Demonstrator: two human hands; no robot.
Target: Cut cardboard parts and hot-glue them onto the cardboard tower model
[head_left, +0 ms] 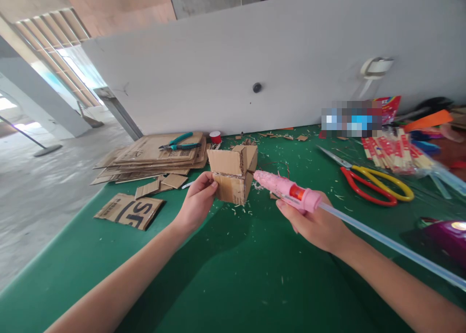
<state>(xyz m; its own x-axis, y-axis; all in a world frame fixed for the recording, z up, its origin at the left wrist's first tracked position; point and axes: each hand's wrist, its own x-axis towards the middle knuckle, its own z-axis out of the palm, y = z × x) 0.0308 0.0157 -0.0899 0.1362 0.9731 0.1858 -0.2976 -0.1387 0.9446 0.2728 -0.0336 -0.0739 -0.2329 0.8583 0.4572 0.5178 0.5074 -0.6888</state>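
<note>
Between the thumb and fingers of my left hand (pixel 198 199) is a small cardboard box-like piece (pixel 230 187), held up above the green table. Its rough, corrugated edges face me, and panels stick out at its top and side. My right hand (pixel 316 221) is wrapped round a pink hot glue gun (pixel 286 190). The gun's nozzle points left and is at the right side of the cardboard piece; whether it touches cannot be made out. A long clear glue stick (pixel 386 243) runs out of the gun's back toward the lower right.
Left on the green table (pixel 174 284) lies a cardboard stack (pixel 145 151) topped by teal-handled pliers (pixel 180 143), with a printed cardboard piece (pixel 129 211) nearer. Red-and-yellow scissors (pixel 367 177), packaged sticks (pixel 393 151) and a purple object (pixel 446 238) are right. A grey panel (pixel 218 71) stands behind.
</note>
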